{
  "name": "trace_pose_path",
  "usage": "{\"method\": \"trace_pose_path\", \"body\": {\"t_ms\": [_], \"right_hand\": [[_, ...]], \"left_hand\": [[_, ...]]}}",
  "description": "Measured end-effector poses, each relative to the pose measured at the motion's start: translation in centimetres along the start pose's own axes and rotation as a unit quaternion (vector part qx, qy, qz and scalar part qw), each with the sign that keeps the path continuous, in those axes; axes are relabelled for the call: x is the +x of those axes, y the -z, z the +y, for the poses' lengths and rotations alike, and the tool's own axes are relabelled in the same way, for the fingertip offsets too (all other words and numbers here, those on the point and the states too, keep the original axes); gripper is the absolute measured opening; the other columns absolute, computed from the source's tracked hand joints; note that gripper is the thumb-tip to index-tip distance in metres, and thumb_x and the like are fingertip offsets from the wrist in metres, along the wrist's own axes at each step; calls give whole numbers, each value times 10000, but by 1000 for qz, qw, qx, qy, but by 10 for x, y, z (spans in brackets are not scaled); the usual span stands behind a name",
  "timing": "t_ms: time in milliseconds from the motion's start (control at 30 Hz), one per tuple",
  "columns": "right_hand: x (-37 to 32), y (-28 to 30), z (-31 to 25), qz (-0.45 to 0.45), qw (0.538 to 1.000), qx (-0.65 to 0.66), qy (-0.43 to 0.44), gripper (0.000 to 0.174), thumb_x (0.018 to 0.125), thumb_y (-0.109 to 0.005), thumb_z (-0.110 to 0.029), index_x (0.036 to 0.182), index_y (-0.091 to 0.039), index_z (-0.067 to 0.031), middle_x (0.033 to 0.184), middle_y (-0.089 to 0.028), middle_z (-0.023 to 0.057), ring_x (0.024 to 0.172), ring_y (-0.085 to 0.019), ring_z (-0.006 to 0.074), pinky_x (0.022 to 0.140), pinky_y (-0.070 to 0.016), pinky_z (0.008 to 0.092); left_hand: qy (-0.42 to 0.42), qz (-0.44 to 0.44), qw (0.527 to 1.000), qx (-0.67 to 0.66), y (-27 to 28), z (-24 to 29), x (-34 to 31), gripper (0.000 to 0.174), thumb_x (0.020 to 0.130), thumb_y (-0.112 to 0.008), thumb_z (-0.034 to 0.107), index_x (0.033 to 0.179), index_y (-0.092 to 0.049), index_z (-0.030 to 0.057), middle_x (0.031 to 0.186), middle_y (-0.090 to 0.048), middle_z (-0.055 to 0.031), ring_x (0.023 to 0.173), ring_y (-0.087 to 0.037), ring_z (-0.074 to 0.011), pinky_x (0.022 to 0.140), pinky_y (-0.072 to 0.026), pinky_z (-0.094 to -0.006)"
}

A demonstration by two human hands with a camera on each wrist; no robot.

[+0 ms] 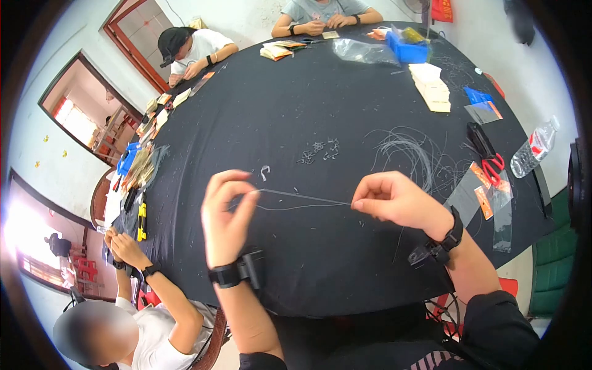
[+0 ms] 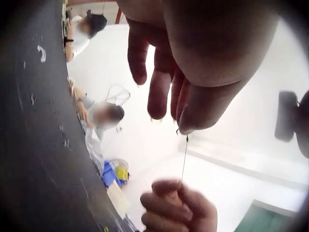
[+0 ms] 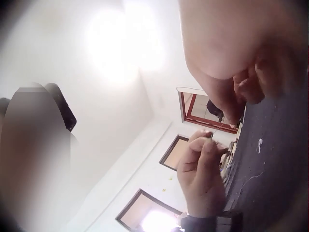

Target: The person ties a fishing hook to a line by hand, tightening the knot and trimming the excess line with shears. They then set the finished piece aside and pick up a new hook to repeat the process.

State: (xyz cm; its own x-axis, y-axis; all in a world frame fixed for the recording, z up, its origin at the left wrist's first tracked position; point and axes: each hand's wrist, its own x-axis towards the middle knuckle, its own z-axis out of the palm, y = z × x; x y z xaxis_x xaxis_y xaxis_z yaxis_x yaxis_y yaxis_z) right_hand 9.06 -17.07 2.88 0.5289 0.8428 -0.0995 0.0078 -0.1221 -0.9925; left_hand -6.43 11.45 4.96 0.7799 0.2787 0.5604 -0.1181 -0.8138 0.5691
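Observation:
A thin clear line (image 1: 302,196) stretches between both hands above the black table. The left hand (image 1: 227,216) pinches its left end between thumb and forefinger; in the left wrist view a small dark hook (image 2: 178,130) shows at the fingertips of the left hand (image 2: 193,72), with a dark knot just below it. The right hand (image 1: 398,200) pinches the other end, fingers curled in. A lower strand sags between the hands. In the right wrist view the left hand (image 3: 203,169) is beyond the right hand (image 3: 231,53).
Small hooks (image 1: 320,151) lie in a pile mid-table, beside a loose coil of line (image 1: 413,151). Rightward are red scissors (image 1: 493,169), plastic packets (image 1: 502,209) and a bottle (image 1: 535,148). Cards (image 1: 430,87) and a blue box (image 1: 407,48) stand farther back. Several people sit around the table (image 1: 246,111).

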Motion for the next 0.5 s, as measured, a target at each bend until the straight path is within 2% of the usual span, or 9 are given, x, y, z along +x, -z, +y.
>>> {"method": "trace_pose_path", "body": {"t_ms": [67,133,200,267,367,400,467,500], "right_hand": [[-2,-3,2,0,1000,-15,-17,156,968,-713,-169,988,-735,-16,753,-666,-13,669,-596,51,612,-475,236],[-7,-5,9,-6,999,-35,-2,148,956,-711,-155,982,-735,-12,770,-689,9,701,-624,67,641,-496,253],[-14,-4,14,-9,998,-69,3,149,936,-710,-149,974,-739,-8,804,-719,43,731,-652,114,693,-527,290],[-25,2,6,-22,985,-172,-18,182,912,-709,-174,965,-745,-3,814,-733,83,753,-688,167,719,-543,316],[-47,22,4,-9,962,-269,-44,210,883,-710,-193,957,-755,-2,825,-740,122,782,-721,217,741,-556,337],[-54,30,1,27,952,-299,-60,214,863,-719,-196,951,-761,-6,835,-748,137,796,-737,254,750,-564,359],[-68,47,3,127,952,-268,-70,195,857,-722,-179,939,-763,-7,819,-748,124,774,-733,223,730,-563,346],[-72,55,0,161,946,-269,-78,186,855,-720,-169,934,-761,-5,807,-744,114,761,-725,203,714,-559,335]], "left_hand": [[83,15,996,-23,23,-12,-4,61,867,-742,62,897,-700,30,1173,-692,-86,1071,-663,-222,880,-525,-347],[98,-12,995,22,50,-37,-11,71,881,-736,85,908,-701,30,1207,-680,-76,1076,-657,-210,865,-522,-337],[177,-39,983,32,71,-67,-19,106,878,-757,128,918,-713,41,1242,-664,-72,1077,-655,-212,859,-512,-342],[197,-61,974,89,77,-87,-26,109,850,-775,130,900,-748,37,1222,-680,-91,1078,-670,-225,867,-527,-369],[172,-101,966,162,70,-123,-38,116,809,-802,128,865,-791,28,1137,-715,-118,1054,-690,-257,867,-544,-384],[180,-89,965,170,66,-126,-39,117,798,-809,125,860,-798,27,1105,-722,-125,1042,-695,-269,866,-548,-389],[197,-64,961,185,59,-130,-39,119,777,-825,118,848,-814,24,1040,-737,-139,1019,-705,-292,864,-557,-397],[203,-41,958,200,55,-135,-40,115,764,-828,99,848,-817,22,999,-741,-142,949,-720,-292,846,-566,-389]]}}
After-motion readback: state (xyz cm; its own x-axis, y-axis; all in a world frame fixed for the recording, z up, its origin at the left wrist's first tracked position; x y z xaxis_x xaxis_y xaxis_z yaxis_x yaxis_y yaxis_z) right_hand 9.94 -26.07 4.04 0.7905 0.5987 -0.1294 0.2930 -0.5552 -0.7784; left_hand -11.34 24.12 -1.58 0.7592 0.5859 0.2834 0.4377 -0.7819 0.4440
